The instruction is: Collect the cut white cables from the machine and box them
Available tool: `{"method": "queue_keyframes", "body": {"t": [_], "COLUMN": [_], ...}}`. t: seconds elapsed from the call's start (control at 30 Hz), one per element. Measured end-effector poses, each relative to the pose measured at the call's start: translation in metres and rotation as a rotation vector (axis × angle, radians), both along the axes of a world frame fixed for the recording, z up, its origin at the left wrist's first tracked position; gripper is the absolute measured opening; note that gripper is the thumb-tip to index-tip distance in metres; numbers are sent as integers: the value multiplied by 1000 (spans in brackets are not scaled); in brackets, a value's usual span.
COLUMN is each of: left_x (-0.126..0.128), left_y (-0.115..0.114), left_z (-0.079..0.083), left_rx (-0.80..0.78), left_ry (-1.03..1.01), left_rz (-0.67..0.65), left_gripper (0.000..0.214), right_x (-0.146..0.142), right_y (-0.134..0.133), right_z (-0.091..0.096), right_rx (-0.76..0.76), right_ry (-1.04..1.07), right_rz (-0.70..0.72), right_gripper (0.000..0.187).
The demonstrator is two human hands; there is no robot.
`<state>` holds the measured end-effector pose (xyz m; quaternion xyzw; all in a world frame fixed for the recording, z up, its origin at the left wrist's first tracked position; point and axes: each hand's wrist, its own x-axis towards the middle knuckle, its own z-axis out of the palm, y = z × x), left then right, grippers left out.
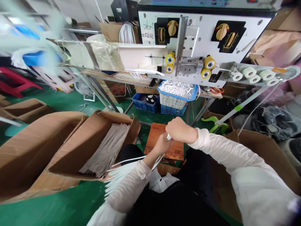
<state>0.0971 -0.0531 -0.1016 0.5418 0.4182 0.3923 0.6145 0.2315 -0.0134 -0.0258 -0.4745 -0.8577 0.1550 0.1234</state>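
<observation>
My left hand is closed around a bundle of white wires, whose long ends fan out to the left under my forearm and over my lap. Close against it, my right hand forms a fist at the upper end of the bundle. A short white piece shows between the two hands; the fingers hide exactly how the right one grips it. Both hands are above a small wooden stool between my knees.
On the left stands an open cardboard box filled with white wires. In front, a wire-processing machine with yellow rollers stands on a bench. Beneath it, a basket of white scraps and a blue bin sit near the floor. Rollers project at right.
</observation>
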Motion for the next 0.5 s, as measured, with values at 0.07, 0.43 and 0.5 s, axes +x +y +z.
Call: {"method": "queue_keyframes", "body": {"t": [0.07,0.43,0.5], "left_x": [-11,-16,-4], "left_y": [8,73,88], "left_z": [8,117,145], "left_rx": [-50,123,257], "left_ry": [-57,-226,-184], "left_rz": [-65,190,278], "left_gripper": [17,21,9], "right_x": [18,-98,-130], "right_y": [10,-29,-32], "right_z": [17,-92,-106], "right_rx": [60,-524,-457], "right_ry": [358,1427,1533], "right_rz": [29,-126,-323], "right_gripper": [17,63,50]}}
